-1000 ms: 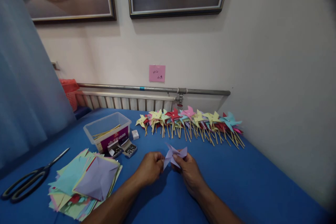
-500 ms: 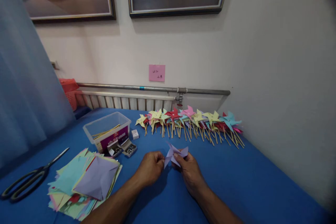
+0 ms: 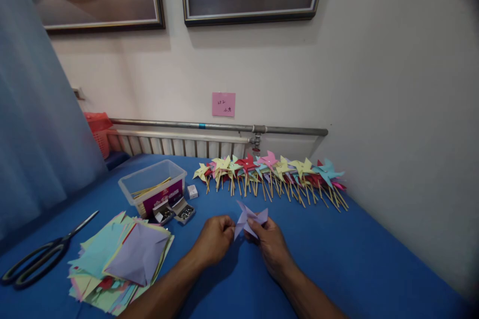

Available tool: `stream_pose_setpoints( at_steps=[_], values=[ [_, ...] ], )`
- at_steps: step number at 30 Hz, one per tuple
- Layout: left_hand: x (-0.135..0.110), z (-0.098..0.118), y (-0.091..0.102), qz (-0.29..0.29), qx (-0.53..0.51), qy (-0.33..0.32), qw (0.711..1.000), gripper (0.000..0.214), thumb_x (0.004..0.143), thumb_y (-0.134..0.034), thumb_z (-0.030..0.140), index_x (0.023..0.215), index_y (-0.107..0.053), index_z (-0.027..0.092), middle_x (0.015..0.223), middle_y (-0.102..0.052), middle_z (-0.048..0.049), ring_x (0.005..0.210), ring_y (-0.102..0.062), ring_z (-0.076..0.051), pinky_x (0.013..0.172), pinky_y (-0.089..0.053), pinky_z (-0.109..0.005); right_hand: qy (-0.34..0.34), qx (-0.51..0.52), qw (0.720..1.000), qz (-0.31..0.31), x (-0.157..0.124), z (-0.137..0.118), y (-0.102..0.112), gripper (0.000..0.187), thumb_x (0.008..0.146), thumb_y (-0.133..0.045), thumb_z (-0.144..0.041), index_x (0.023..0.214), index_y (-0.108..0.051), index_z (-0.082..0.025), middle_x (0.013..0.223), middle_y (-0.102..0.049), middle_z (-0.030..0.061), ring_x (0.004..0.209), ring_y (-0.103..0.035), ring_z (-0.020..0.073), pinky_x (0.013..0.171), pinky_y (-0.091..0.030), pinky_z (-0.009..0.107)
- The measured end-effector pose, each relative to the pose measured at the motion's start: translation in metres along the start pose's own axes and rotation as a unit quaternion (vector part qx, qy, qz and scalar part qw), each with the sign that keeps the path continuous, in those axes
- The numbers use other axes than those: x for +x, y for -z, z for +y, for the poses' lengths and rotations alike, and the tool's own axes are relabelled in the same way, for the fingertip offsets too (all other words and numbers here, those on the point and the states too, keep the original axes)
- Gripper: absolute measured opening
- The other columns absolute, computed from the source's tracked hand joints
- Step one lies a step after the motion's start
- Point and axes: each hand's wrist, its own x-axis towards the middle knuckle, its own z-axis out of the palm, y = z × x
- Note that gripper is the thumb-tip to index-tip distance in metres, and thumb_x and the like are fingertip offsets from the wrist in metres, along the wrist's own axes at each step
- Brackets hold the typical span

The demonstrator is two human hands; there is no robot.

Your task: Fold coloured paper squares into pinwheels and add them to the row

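Observation:
A purple paper pinwheel (image 3: 243,218) with folded blades is pinched at its middle between the thumb and fingers of my right hand (image 3: 270,240). No stick shows on it. My left hand (image 3: 217,237) is closed, fingertips curled together right beside the pinwheel's left blade; whatever may be inside those fingers is hidden. To the left lies a messy pile of coloured paper squares (image 3: 138,254), a purple one on top. Behind the pile stand two small opened boxes of metal pins, a left one (image 3: 163,213) and a right one (image 3: 184,211).
A clear plastic tub (image 3: 125,190) holds thin wooden sticks, with a small white box (image 3: 192,191) beside it. Black-handled scissors (image 3: 48,254) lie at far left. Finished pinwheels on sticks (image 3: 267,174) form a row along the back, near the wall pipe (image 3: 292,130).

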Motion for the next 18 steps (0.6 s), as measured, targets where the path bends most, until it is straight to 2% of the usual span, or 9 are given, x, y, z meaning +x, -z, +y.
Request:
stream_pose_setpoints(
  at_steps=[6, 18],
  values=[
    [0.0002, 0.0006, -0.0001, 0.005, 0.012, -0.009, 1.0, 0.015, 0.081, -0.048, 0.019, 0.071, -0.06, 0.017, 0.059, -0.053, 0.0029, 0.054, -0.045, -0.011, 0.052, -0.03, -0.022, 0.01, -0.006, 1.0, -0.013, 0.0011, 0.0006, -0.0004, 0.039, 0.064, -0.084, -0.042, 0.088, -0.069, -0.016, 0.057, -0.06, -0.004, 0.051, -0.051, 0.0121, 0.052, -0.039, 0.025],
    [-0.001, 0.0032, -0.0002, 0.006, 0.013, -0.012, 1.0, 0.016, 0.08, -0.047, 0.018, 0.07, -0.059, 0.017, 0.059, -0.053, 0.0029, 0.054, -0.044, -0.01, 0.052, -0.03, -0.022, -0.001, 0.003, 1.0, -0.011, -0.0005, -0.0014, -0.0015, 0.037, 0.062, -0.085, -0.04, 0.087, -0.069, -0.018, 0.061, -0.064, -0.0029, 0.053, -0.054, 0.0138, 0.054, -0.043, 0.027]
  ],
)
